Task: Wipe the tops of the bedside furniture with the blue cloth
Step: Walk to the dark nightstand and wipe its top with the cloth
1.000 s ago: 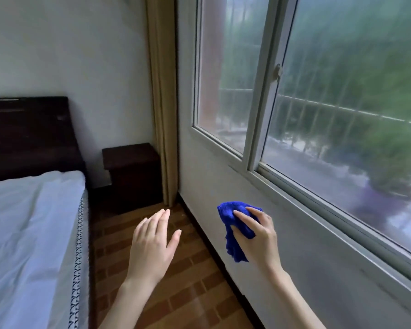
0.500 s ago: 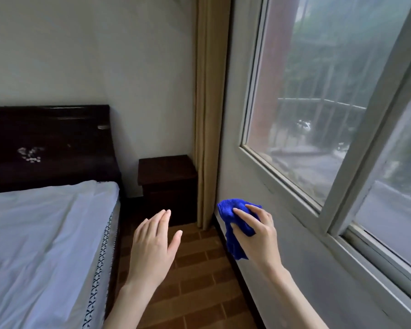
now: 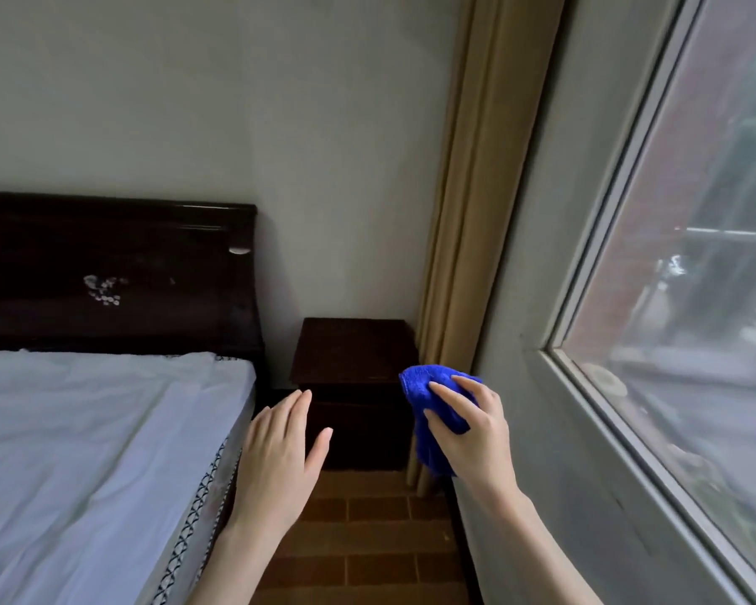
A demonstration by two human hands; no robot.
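A dark wooden bedside cabinet (image 3: pixel 352 349) stands in the corner between the bed and the curtain, its top bare. My right hand (image 3: pixel 476 423) is raised in front of the cabinet's right edge, shut on a bunched blue cloth (image 3: pixel 428 388) that hangs down below my fingers. My left hand (image 3: pixel 276 456) is held out flat and empty, fingers together, in front of the cabinet's lower left side. Neither hand touches the cabinet.
A bed with a white sheet (image 3: pixel 88 443) and dark headboard (image 3: pixel 114 272) fills the left. A beige curtain (image 3: pixel 468 238) hangs right of the cabinet. A wall and large window (image 3: pixel 690 299) run along the right. A narrow brick-tile floor strip (image 3: pixel 367 530) leads to the cabinet.
The view has turned left and moved closer to the cabinet, which now sits larger and more central. Both hands keep the same pose, the right still holding the cloth.
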